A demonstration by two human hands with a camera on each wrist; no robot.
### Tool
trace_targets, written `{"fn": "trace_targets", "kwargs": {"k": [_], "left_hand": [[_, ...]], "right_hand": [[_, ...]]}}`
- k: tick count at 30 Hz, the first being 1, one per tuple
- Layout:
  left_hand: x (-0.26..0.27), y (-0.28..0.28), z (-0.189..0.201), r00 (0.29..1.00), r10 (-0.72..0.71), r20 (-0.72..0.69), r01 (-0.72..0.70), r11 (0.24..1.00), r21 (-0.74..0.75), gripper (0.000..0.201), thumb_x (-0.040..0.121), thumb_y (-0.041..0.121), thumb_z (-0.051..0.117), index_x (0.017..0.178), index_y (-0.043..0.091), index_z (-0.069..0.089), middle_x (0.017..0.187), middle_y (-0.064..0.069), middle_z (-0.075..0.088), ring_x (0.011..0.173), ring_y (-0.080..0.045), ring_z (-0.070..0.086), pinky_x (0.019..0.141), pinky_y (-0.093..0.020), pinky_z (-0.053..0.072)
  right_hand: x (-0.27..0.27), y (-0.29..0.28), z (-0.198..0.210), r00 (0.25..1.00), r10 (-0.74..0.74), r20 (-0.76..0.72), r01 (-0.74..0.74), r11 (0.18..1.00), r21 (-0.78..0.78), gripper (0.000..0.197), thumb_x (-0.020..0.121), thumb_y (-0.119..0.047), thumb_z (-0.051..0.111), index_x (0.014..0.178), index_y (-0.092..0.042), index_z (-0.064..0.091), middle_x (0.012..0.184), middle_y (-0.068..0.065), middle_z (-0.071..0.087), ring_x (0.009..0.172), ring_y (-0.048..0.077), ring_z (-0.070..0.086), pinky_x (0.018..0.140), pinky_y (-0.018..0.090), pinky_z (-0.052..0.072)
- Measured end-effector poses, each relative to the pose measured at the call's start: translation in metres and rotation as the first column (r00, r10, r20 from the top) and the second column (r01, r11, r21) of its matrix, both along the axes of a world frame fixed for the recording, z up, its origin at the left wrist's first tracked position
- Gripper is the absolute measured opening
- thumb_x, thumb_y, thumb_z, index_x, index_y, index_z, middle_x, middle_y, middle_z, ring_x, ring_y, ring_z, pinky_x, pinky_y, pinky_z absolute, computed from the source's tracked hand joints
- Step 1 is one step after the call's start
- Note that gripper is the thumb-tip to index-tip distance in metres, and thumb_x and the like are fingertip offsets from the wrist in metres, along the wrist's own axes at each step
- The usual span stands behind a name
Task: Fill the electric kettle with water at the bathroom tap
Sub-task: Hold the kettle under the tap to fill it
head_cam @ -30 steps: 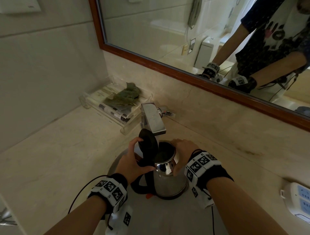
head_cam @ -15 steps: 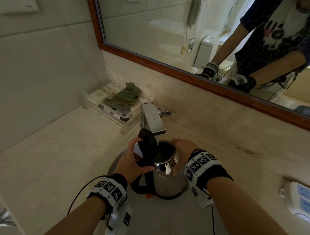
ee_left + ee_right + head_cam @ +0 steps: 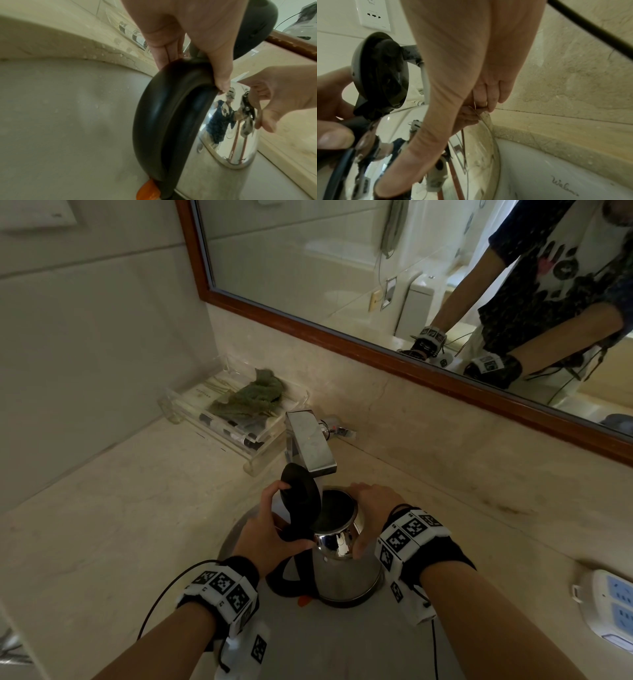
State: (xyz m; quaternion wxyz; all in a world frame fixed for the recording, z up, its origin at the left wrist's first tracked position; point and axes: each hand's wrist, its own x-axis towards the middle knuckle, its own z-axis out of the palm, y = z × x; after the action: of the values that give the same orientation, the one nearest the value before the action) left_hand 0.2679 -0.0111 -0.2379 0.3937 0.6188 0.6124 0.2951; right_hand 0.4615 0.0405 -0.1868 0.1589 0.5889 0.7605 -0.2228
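Note:
A steel electric kettle (image 3: 346, 573) stands in the sink basin (image 3: 329, 642), its black lid (image 3: 301, 494) tipped upright and its mouth under the square chrome tap (image 3: 310, 443). My left hand (image 3: 270, 532) grips the top of the black handle (image 3: 164, 121), one finger curling up behind the lid. My right hand (image 3: 371, 508) curls round the kettle's upper body, thumb on the polished wall (image 3: 228, 135). In the right wrist view the lid (image 3: 380, 70) stands beside my right hand (image 3: 471, 54), and a pale streak (image 3: 424, 81) drops from the spout, perhaps water.
A clear tray (image 3: 178, 409) holding a green cloth (image 3: 250, 398) sits on the counter left of the tap. A white power strip (image 3: 609, 604) lies at the right edge. The wood-framed mirror (image 3: 376, 344) runs along the back wall. A wall socket (image 3: 373, 14) shows above.

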Motion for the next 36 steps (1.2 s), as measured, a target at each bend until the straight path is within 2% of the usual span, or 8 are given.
{"fn": "trace_targets", "kwargs": {"k": [3, 12, 19, 21, 24, 28, 34, 36], "left_hand": [[0.0005, -0.0003, 0.0010, 1.000, 0.004, 0.001, -0.004, 1.000, -0.011, 0.095, 0.061, 0.017, 0.084, 0.117, 0.049, 0.014, 0.085, 0.002, 0.060, 0.077, -0.016, 0.062, 0.073, -0.027, 0.053], [0.0007, -0.0008, 0.0011, 1.000, 0.015, -0.007, -0.015, 1.000, -0.015, 0.098, 0.060, 0.018, 0.084, 0.128, 0.041, 0.017, 0.110, -0.008, 0.064, 0.097, -0.025, 0.065, 0.084, -0.035, 0.055], [0.0015, -0.0018, 0.0021, 1.000, 0.012, -0.003, -0.012, 1.000, -0.011, 0.098, 0.060, 0.019, 0.084, 0.130, 0.037, 0.017, 0.101, -0.006, 0.065, 0.093, -0.025, 0.066, 0.083, -0.036, 0.056], [0.0015, -0.0017, 0.0020, 1.000, 0.012, -0.006, -0.012, 1.000, -0.014, 0.099, 0.061, 0.019, 0.084, 0.131, 0.036, 0.017, 0.107, -0.008, 0.065, 0.096, -0.026, 0.065, 0.085, -0.038, 0.055], [0.0018, -0.0014, 0.0015, 1.000, 0.009, 0.000, -0.009, 1.000, 0.005, 0.096, 0.061, 0.018, 0.084, 0.125, 0.042, 0.017, 0.113, -0.008, 0.063, 0.098, -0.025, 0.064, 0.084, -0.032, 0.053], [0.0010, -0.0010, -0.0009, 1.000, 0.004, 0.023, -0.005, 1.000, 0.024, 0.093, 0.060, 0.018, 0.084, 0.111, 0.056, 0.016, 0.111, -0.004, 0.064, 0.098, -0.023, 0.064, 0.084, -0.032, 0.053], [0.0012, -0.0017, 0.0007, 1.000, 0.001, 0.015, -0.001, 1.000, 0.007, 0.096, 0.061, 0.016, 0.084, 0.116, 0.050, 0.013, 0.095, 0.000, 0.060, 0.093, -0.025, 0.065, 0.082, -0.036, 0.056], [0.0016, -0.0021, 0.0011, 1.000, 0.005, 0.010, -0.005, 1.000, 0.007, 0.096, 0.061, 0.017, 0.084, 0.117, 0.050, 0.013, 0.097, -0.001, 0.062, 0.092, -0.025, 0.065, 0.082, -0.037, 0.056]], "right_hand": [[0.0005, 0.0001, -0.0010, 1.000, -0.004, -0.007, 0.004, 1.000, 0.002, 0.092, 0.058, -0.033, 0.088, 0.136, -0.012, 0.043, 0.135, 0.007, 0.051, 0.123, 0.026, 0.052, 0.103, 0.037, 0.046], [0.0009, 0.0005, -0.0026, 1.000, 0.001, -0.001, -0.001, 1.000, 0.005, 0.093, 0.057, -0.035, 0.088, 0.136, -0.012, 0.044, 0.133, 0.007, 0.052, 0.122, 0.026, 0.053, 0.102, 0.037, 0.047], [0.0001, -0.0005, -0.0025, 1.000, 0.015, 0.009, -0.015, 1.000, 0.008, 0.099, 0.054, -0.037, 0.089, 0.138, -0.014, 0.042, 0.137, 0.006, 0.050, 0.125, 0.026, 0.051, 0.105, 0.037, 0.045], [0.0007, -0.0003, -0.0018, 1.000, 0.022, 0.007, -0.022, 1.000, 0.010, 0.099, 0.054, -0.037, 0.089, 0.138, -0.015, 0.042, 0.137, 0.005, 0.050, 0.125, 0.026, 0.051, 0.105, 0.037, 0.044], [0.0011, -0.0010, -0.0010, 1.000, 0.031, 0.000, -0.031, 0.999, 0.017, 0.098, 0.055, -0.036, 0.089, 0.139, -0.016, 0.042, 0.137, 0.005, 0.050, 0.126, 0.026, 0.050, 0.105, 0.038, 0.045], [0.0013, -0.0010, -0.0008, 0.999, 0.031, -0.005, -0.031, 0.999, 0.016, 0.097, 0.055, -0.034, 0.089, 0.138, -0.016, 0.043, 0.136, 0.005, 0.050, 0.125, 0.026, 0.051, 0.104, 0.037, 0.045], [0.0011, 0.0012, 0.0001, 0.999, 0.042, -0.002, -0.042, 0.999, 0.010, 0.095, 0.058, -0.035, 0.088, 0.139, -0.016, 0.042, 0.136, 0.006, 0.050, 0.125, 0.025, 0.050, 0.105, 0.038, 0.044], [0.0014, 0.0003, 0.0000, 0.999, 0.036, -0.002, -0.036, 0.999, 0.017, 0.095, 0.057, -0.034, 0.088, 0.138, -0.016, 0.043, 0.134, 0.005, 0.051, 0.123, 0.025, 0.052, 0.104, 0.037, 0.045]]}}
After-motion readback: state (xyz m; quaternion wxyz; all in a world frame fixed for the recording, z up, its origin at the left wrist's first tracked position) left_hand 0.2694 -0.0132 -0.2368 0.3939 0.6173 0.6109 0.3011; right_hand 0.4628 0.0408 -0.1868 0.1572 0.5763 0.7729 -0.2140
